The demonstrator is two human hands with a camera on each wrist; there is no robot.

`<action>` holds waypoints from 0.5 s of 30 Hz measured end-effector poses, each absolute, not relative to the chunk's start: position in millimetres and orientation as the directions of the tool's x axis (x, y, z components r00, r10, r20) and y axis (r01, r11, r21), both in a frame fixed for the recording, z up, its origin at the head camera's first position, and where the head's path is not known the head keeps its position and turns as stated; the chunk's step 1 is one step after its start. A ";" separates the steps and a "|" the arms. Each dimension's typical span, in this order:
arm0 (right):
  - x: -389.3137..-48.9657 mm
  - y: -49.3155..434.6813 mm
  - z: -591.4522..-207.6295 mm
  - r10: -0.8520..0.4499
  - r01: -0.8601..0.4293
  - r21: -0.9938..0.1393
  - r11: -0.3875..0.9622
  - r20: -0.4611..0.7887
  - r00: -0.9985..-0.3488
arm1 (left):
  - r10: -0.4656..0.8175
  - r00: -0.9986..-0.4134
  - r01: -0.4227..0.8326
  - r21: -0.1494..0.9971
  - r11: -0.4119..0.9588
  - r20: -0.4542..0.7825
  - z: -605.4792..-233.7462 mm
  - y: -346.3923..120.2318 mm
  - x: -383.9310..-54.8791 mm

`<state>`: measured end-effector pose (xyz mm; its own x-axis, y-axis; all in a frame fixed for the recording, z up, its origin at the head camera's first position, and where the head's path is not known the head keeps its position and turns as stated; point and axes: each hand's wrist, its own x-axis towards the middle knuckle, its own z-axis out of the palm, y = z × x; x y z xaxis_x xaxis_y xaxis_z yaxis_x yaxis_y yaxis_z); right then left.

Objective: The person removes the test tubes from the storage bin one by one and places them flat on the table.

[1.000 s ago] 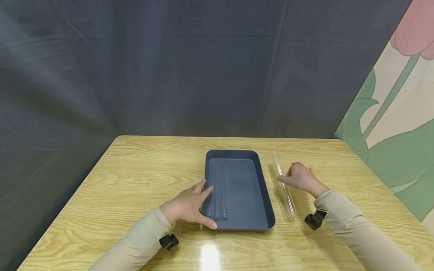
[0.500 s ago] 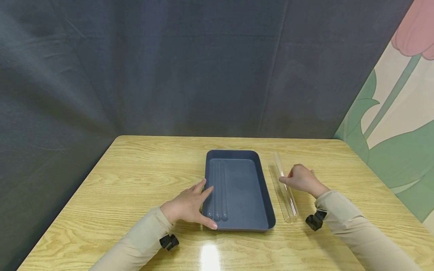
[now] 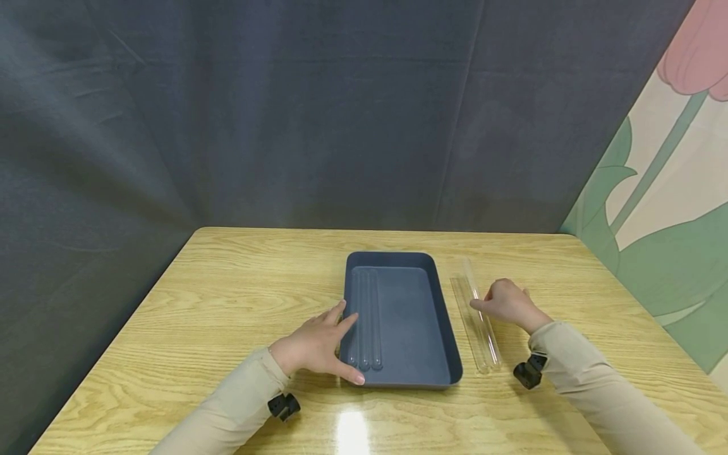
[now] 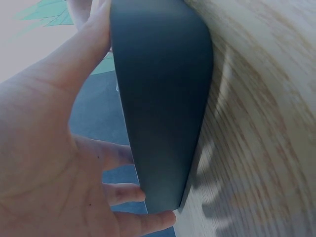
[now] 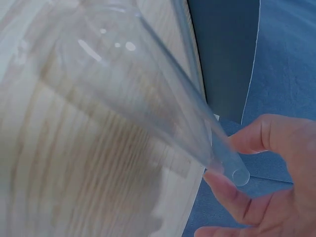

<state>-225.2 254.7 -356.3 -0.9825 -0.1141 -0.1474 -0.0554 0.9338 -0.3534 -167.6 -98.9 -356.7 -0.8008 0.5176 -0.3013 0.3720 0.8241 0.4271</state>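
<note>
Three clear test tubes [image 3: 364,322] lie side by side along the left side of a dark blue-grey tray [image 3: 389,257]. My left hand [image 3: 313,341] rests at the tray's left side with fingers spread, thumb by the near rim. In the left wrist view the tray's outer wall [image 4: 158,108] shows beside the fingers. Right of the tray, my right hand [image 3: 506,302] pinches another clear test tube [image 3: 490,344] between thumb and fingertips. The right wrist view shows this tube [image 5: 163,94] slanting over the table, its small far end [image 5: 241,177] just past the fingertips.
A faint tube-shaped outline [image 3: 469,325] lies on the wood-grain table [image 3: 256,265] between the held tube and the tray. Dark cloth [image 3: 341,126] hangs behind the table, and a wall with a painted flower [image 3: 671,158] stands at the right.
My right hand has shifted slightly right and toward me, and the pinched test tube has moved with it. The left hand and tray have stayed in place.
</note>
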 end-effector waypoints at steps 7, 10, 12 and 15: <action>-226.8 256.5 -359.2 -0.109 -0.041 -0.355 0.934 -0.174 -0.979 | 0.514 -0.803 0.370 0.423 0.827 -0.302 -356.8 -99.0 -167.7; -226.8 257.1 -359.4 -0.112 -0.044 -0.348 0.936 -0.178 -0.978 | 0.511 -0.804 0.368 0.420 0.829 -0.304 -356.3 -98.3 -167.6; -226.5 257.1 -359.2 -0.111 -0.042 -0.344 0.938 -0.184 -0.977 | 0.509 -0.805 0.366 0.421 0.830 -0.305 -355.8 -98.2 -167.4; -225.9 257.5 -358.7 -0.109 -0.037 -0.340 0.940 -0.194 -0.975 | 0.510 -0.805 0.366 0.421 0.830 -0.305 -355.4 -98.5 -166.9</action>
<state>-225.9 257.5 -358.7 -0.9748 -0.1090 -0.1944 -0.0372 0.9395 -0.3404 -166.9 -98.5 -355.4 -0.8047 0.5096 -0.3046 0.3663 0.8299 0.4207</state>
